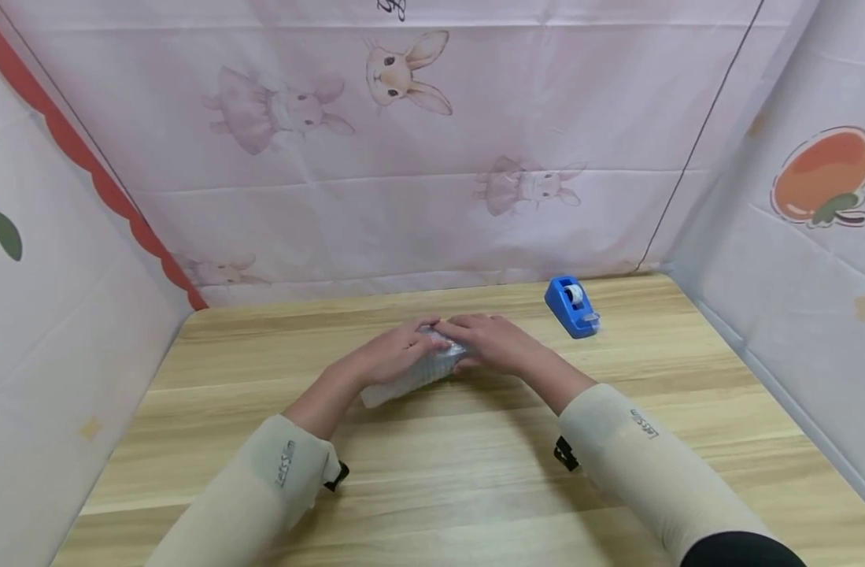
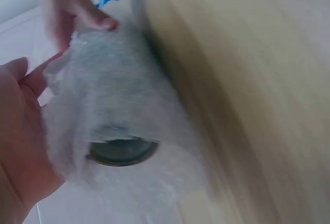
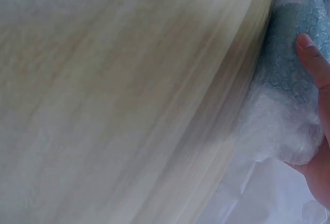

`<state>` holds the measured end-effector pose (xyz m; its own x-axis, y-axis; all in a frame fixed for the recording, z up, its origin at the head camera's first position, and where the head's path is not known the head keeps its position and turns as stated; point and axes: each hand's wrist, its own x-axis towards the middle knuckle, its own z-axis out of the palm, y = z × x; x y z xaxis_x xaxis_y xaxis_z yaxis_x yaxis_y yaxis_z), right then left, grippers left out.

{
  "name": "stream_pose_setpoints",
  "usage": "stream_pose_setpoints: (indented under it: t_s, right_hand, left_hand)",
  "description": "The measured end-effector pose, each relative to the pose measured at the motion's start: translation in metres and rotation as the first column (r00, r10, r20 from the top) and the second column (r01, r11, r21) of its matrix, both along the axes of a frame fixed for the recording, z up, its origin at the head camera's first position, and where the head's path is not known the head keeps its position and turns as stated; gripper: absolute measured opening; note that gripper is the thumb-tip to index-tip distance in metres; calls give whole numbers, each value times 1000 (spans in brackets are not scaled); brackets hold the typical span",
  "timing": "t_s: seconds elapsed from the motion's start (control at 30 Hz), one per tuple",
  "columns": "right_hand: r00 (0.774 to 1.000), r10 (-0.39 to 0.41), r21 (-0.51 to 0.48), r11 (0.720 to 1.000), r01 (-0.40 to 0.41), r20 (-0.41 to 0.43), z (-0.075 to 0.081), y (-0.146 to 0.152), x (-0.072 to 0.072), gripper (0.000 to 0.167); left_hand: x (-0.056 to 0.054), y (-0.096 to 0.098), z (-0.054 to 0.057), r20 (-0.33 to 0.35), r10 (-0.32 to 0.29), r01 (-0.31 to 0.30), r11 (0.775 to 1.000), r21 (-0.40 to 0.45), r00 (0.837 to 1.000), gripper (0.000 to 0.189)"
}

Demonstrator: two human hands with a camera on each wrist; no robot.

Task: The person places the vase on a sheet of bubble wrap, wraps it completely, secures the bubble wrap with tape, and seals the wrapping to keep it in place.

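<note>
Near the middle of the table (image 1: 460,465) lies a cylinder in clear bubble wrap (image 1: 411,379). Through the layers shows a grey-green body, and its round dark end (image 2: 124,152) sticks out of the wrap in the left wrist view; its exact kind is hidden. My left hand (image 1: 393,352) cups the far side and top of the bundle, palm against the plastic. At the other end my right hand (image 1: 494,344) grips it, with the thumb (image 3: 309,53) on the near side and the fingers behind. Loose wrap (image 2: 170,193) flares past the round end.
A blue tape dispenser (image 1: 572,307) with a roll of tape stands at the back right of the table. Printed cloth walls (image 1: 404,228) enclose the back and both sides.
</note>
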<state>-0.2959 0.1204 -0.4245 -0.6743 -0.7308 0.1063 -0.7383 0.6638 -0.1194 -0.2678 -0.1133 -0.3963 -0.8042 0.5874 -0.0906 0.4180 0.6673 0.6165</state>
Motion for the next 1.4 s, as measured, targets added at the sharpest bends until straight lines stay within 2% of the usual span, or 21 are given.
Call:
stream_pose_setpoints:
  t_s: [0.07,0.1,0.23,0.37,0.47,0.57,0.67,0.8,0.93,1.1,1.3,1.4]
  right_hand:
    - [1000,4,5,1000,-4,-13,-1,0,0,76]
    - [1000,6,10,1000,-6,-20,-1,0,1,77]
    - [999,15,38,999,-13,-51,-1,1,3,75]
    - [996,25,67,998,-19,-87,-1,0,3,74]
    - [995,30,81,996,-22,-97,-2,0,2,76]
    - [995,29,80,997,-21,-95,-2,-1,2,78]
    - [995,20,83,996,-12,-98,-1,0,2,78]
    - [997,8,93,996,-1,-74,0,1,2,74]
    - [998,13,103,995,-7,-58,0,0,0,71]
    - [999,-10,52,999,9,32,0,-3,-4,72]
    - [978,-144,-21,989,149,152,-3,-2,-9,96]
    - [969,-160,-66,982,175,188,-4,3,-9,99]
  left_hand:
    - [-3,2,4,35,20,-22,998,64,999,44]
    - [-4,2,5,32,27,-29,997,78,999,42]
    - [-12,5,6,-29,54,-50,992,112,998,33]
    - [-17,10,4,-126,49,-39,995,87,991,25]
    - [-17,12,-2,-170,51,-45,998,39,984,33]
    - [-16,12,-7,-173,74,-73,997,14,982,50]
    - [-15,12,-10,-179,63,-63,998,5,982,59]
    - [-14,13,-14,-148,-11,4,999,-49,989,61]
    - [-10,12,-17,-99,-17,3,990,-140,995,62]
    - [-5,10,-20,-155,5,-34,982,-184,988,60]
    - [-3,16,-22,-212,-25,-15,983,-185,977,59]
    - [-3,20,-22,-214,-21,-22,980,-197,977,57]
